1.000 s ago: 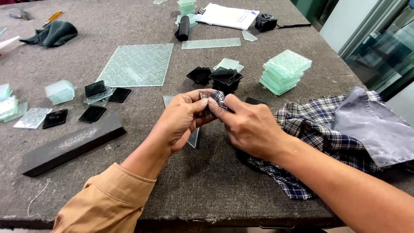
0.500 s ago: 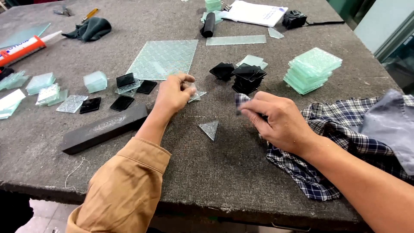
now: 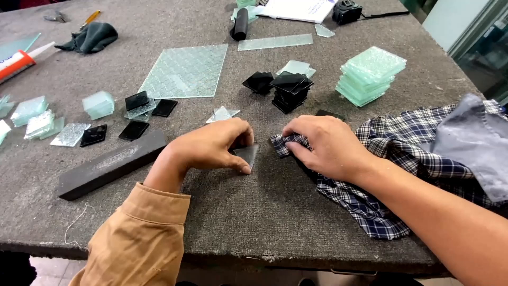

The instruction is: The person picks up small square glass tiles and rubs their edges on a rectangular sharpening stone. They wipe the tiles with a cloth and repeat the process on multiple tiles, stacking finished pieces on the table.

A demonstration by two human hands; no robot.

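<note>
The grey felt surface (image 3: 254, 222) carries everything; on it, under and beyond the right hand (image 3: 328, 145), lies a soft plaid cloth (image 3: 391, 159), a fold of it bunched in that hand's fingers. The left hand (image 3: 214, 148) pinches a small triangular glass piece (image 3: 247, 155) against the surface between both hands. It looks thin, stiff, brittle and probably sharp-edged, best held by its flat faces.

Head view, steeply down, close over table (image 3: 254, 222)
</note>
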